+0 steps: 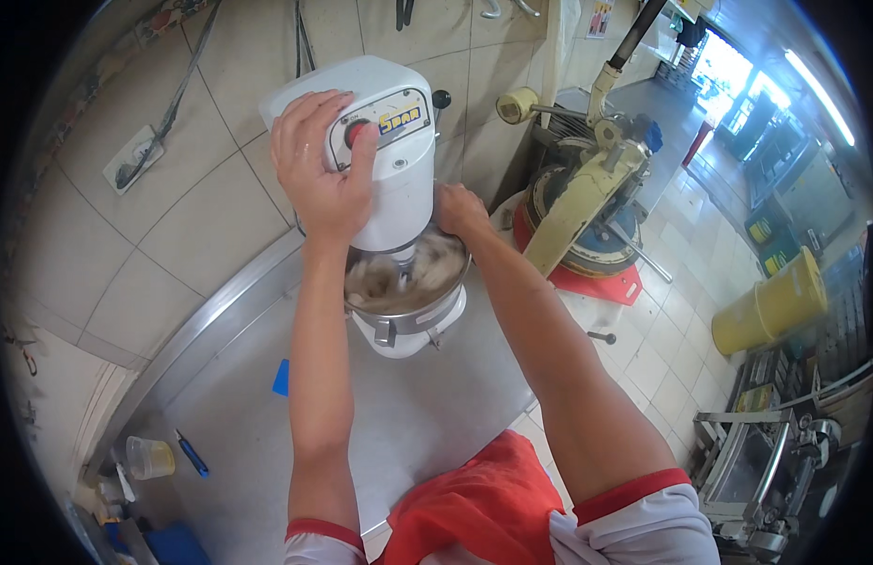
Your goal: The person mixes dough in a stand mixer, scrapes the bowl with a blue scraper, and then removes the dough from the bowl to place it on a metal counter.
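A white stand mixer (394, 198) stands on a steel table (210, 395) against the tiled wall. My left hand (319, 174) is wrapped over its head, the thumb at a red knob (357, 134). My right hand (455, 207) is closed at the right side of the mixer, just above the bowl's back rim; what it grips is hidden. Below the head, the steel bowl (408, 320) holds a blurred beige mixture (375, 282) around the shaft.
A cream-coloured floor machine (573, 217) on a red base stands at the right. A yellow barrel (766, 306) and metal machinery (761, 480) line the far right. At the table's left lie a plastic cup (151, 457), a blue cutter (194, 452) and a blue scraper (280, 377).
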### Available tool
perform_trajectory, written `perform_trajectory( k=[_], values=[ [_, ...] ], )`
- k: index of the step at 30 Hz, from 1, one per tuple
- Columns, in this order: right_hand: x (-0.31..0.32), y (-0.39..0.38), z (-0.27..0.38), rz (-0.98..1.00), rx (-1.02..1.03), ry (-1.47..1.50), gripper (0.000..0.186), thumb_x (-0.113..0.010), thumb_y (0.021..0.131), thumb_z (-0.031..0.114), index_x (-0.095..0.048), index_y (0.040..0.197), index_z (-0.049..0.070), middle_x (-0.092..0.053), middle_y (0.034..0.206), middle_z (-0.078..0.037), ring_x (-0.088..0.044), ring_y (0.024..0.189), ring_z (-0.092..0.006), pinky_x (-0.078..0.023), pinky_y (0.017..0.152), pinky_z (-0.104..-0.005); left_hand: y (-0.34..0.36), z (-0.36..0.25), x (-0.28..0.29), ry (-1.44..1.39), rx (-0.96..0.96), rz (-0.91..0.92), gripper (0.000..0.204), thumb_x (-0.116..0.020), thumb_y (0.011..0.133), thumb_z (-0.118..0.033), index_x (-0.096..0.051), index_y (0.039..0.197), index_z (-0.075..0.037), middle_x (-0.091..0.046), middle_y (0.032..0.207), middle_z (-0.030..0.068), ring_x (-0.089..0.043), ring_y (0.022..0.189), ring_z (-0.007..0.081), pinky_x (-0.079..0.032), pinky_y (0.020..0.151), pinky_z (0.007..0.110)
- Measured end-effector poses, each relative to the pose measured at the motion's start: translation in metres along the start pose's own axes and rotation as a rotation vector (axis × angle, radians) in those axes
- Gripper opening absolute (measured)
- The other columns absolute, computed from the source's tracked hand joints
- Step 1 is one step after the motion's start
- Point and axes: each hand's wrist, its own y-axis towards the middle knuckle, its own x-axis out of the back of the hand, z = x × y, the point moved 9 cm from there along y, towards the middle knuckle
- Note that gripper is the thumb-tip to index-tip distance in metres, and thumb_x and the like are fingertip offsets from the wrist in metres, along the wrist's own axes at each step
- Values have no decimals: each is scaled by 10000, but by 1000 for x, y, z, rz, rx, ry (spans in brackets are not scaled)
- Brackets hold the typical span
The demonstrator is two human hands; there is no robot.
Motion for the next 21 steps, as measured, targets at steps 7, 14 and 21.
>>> perform_trajectory(
  k=[7, 14, 21],
  values=[
    [-3, 1, -4, 26, -40, -1, 444, -488, 995, 413, -673, 1177, 53, -635, 1236, -226, -622, 1137, -399, -506, 956, -476, 1, -4, -3, 59, 4, 59, 308, -760, 828, -120, -663, 1098, -10, -650, 1164, 108, -557, 1157, 272, -427, 1019, 383],
    [3, -3, 4, 7, -1, -9, 424, -503, 986, 395, -683, 1158, 52, -671, 1160, -234, -649, 1086, -403, -531, 919, -478, -1, 0, -1, -6, 13, 38, 308, -761, 830, -124, -661, 1098, -10, -634, 1171, 112, -558, 1160, 270, -431, 1019, 382],
    [2, -3, -1, -32, 2, -30, 434, -504, 982, 409, -683, 1158, 55, -667, 1167, -229, -645, 1095, -400, -529, 921, -479, 1, -2, -4, 25, -6, 48, 319, -762, 827, -111, -656, 1110, -10, -628, 1177, 112, -553, 1166, 268, -434, 1018, 381]
  ],
)
